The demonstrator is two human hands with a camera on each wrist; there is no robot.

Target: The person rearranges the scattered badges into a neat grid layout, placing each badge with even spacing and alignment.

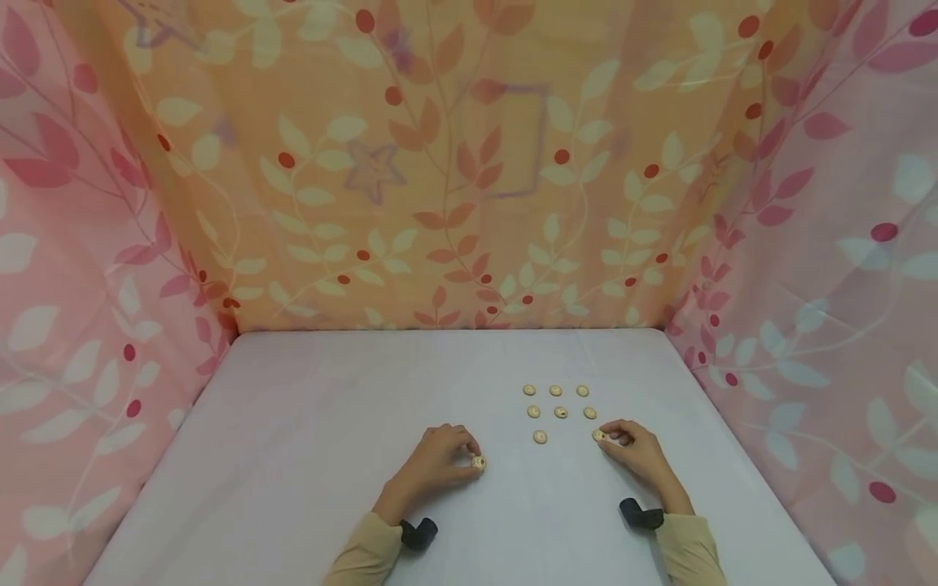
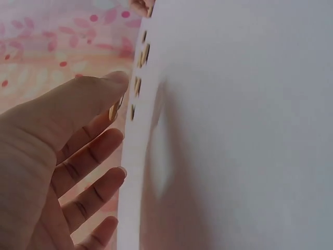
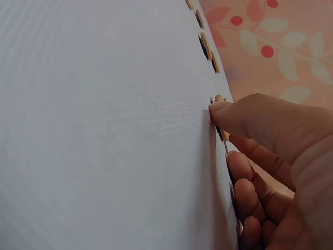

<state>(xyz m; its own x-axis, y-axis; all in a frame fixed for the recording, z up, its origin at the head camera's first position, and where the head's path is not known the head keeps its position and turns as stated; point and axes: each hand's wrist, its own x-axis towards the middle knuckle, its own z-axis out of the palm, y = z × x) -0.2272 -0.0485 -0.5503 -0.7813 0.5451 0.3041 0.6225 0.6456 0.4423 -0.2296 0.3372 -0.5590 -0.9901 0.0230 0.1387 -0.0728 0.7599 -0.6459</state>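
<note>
Between thumb and fingers, my left hand (image 1: 442, 457) pinches a small round pale wooden disc (image 1: 479, 463) with dark marks on its face. The left wrist view shows this disc's edge (image 2: 114, 110) under the thumb tip, with the other fingers spread. My right hand (image 1: 641, 454) pinches another wooden disc (image 1: 599, 435) at the table surface, at the right of the front row. Behind lie a middle row of three discs, its centre disc (image 1: 560, 413) bearing a darker mark, and a back row of three around a disc (image 1: 555, 391). One more disc (image 1: 540, 437) lies front left.
A white-covered table (image 1: 330, 391) lies under both hands. Floral curtains hang on three sides: an orange back curtain (image 1: 440, 203), a pink left curtain (image 1: 73, 325) and a pink right curtain (image 1: 821, 285). Black wrist devices sit at the left wrist (image 1: 419, 534) and right wrist (image 1: 641, 515).
</note>
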